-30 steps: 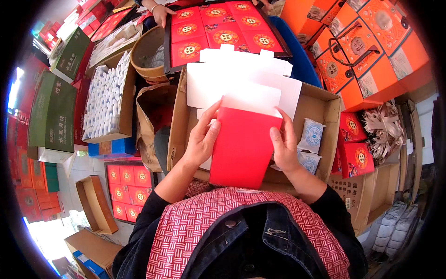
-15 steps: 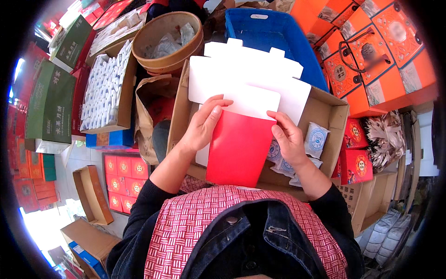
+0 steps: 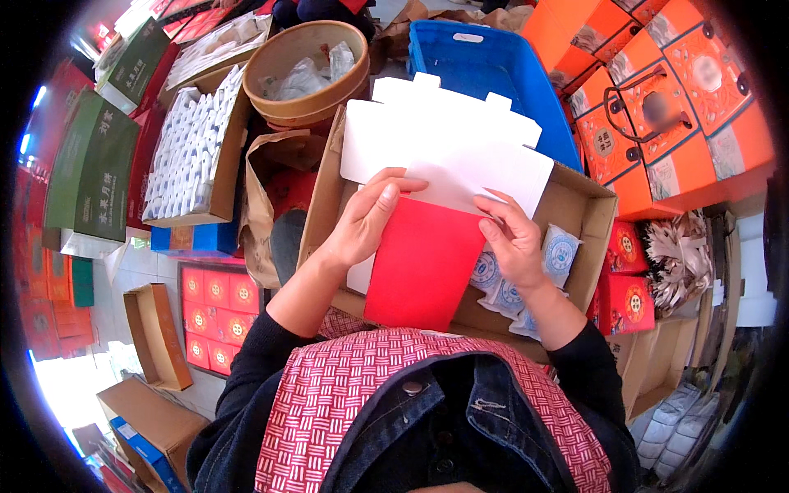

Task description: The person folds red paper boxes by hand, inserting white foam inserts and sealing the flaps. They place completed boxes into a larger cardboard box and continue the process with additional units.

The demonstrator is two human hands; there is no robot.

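A flat box blank, white inside with a red outer panel (image 3: 423, 267), lies before me over a brown carton. Its notched white part (image 3: 440, 123) spreads away from me. My left hand (image 3: 367, 215) is closed on the red panel's upper left corner, fingers reaching across the fold line and thumb beside them. At the upper right corner, my right hand (image 3: 511, 240) pinches the panel's edge between thumb and fingers. Small white sachets with blue print (image 3: 560, 255) lie in the carton around my right hand, some of them hidden under it.
The open brown carton (image 3: 596, 215) sits under the blank. Beyond it stand a blue plastic bin (image 3: 431, 51) and a round wooden tub (image 3: 261, 99) holding clear plastic bags. Stacked orange gift boxes (image 3: 608, 152) rise at right. To the left is a carton of white packets (image 3: 187, 156).
The white flap that stuck up beyond the red panel with rounded corners no longer stands out. Both hands keep about the same places, with the fingers slightly more bent over the fold.
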